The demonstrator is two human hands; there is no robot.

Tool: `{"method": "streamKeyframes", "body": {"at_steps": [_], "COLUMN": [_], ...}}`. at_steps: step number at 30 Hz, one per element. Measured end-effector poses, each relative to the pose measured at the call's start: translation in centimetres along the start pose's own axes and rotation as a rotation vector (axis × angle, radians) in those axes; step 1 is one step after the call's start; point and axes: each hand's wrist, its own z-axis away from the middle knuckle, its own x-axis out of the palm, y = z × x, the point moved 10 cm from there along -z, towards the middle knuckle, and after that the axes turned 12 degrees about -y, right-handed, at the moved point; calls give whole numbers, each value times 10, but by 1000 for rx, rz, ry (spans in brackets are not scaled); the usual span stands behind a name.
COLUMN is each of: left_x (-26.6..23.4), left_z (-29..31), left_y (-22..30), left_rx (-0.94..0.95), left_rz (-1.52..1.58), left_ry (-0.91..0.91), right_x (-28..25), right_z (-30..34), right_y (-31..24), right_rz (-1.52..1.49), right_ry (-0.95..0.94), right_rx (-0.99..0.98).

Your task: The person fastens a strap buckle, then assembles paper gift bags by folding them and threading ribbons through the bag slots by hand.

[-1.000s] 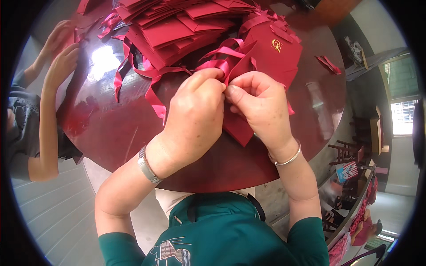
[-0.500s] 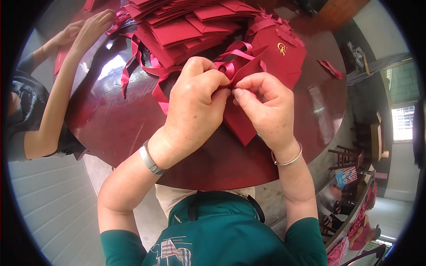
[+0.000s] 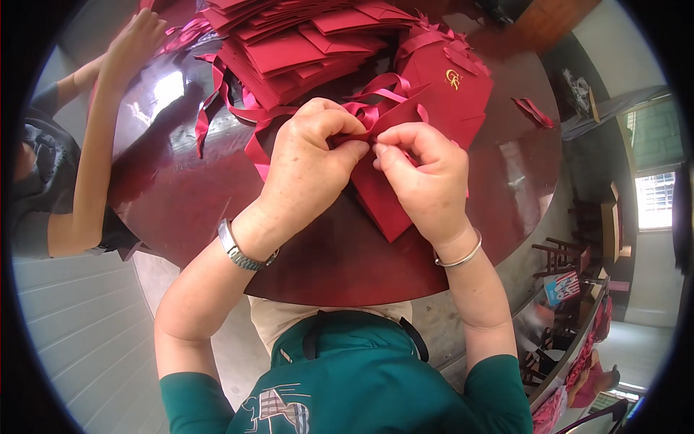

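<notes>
Close Work on a Red Bag [image 3: 387,210]

Thumbs and forefingers meet over the tabletop [image 3: 325,278], where a red bag lies directly under and just below the fingertips. Its lower end slants toward the wearer and slightly rightward, between the wrists; its upper flap angles away past the fingers. The right hand [image 3: 426,173], partly covering the bag's side, is nearer its lower end, while the left hand [image 3: 307,163] arches in from the other side, knuckles up. Fingers of both hands are pinched tight on the bag's edge, nearly touching; whether they grip paper or ribbon cannot be told. A pink ribbon [image 3: 367,114] loops just beyond them. A stack of red bags [image 3: 289,54] rises farther off, with a gold-marked bag [image 3: 463,108] to the right.
</notes>
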Motion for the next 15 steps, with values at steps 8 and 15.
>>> {"method": "streamKeyframes", "body": {"at_steps": [8, 15], "left_x": [1, 6], "left_z": [-2, -3], "left_y": [-23, -36], "left_rx": [-142, -293], "left_rz": [181, 183], "left_ry": [0, -81], "right_x": [14, 4], "right_z": [5, 1], "right_y": [-41, -32], "right_rz": [548, 476], "right_ry": [35, 93], "right_rx": [-449, -376]}}
